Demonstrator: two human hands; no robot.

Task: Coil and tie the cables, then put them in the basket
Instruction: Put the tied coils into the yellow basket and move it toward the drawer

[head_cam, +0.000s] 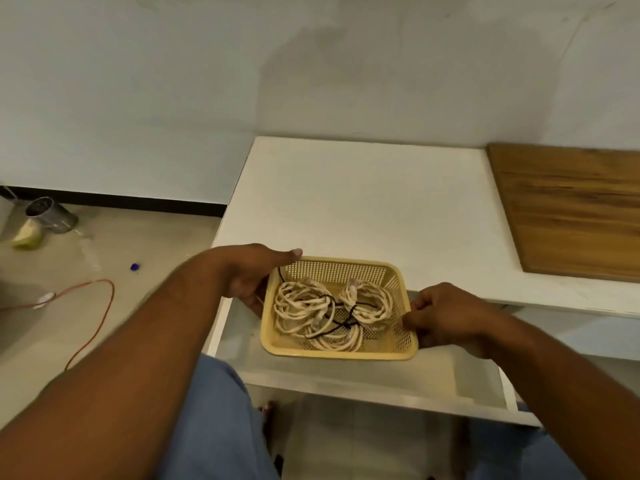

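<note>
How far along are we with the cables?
Done: coiled cables, bound with black ties, lie in the basket. In hand: the left hand and right hand hold the basket's sides above an open drawer. Left: seemingly only setting the basket down.

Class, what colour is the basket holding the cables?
The basket is pale yellow; head view.

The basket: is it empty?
No, the basket holds several coiled cream cables, bound with thin black ties.
</note>
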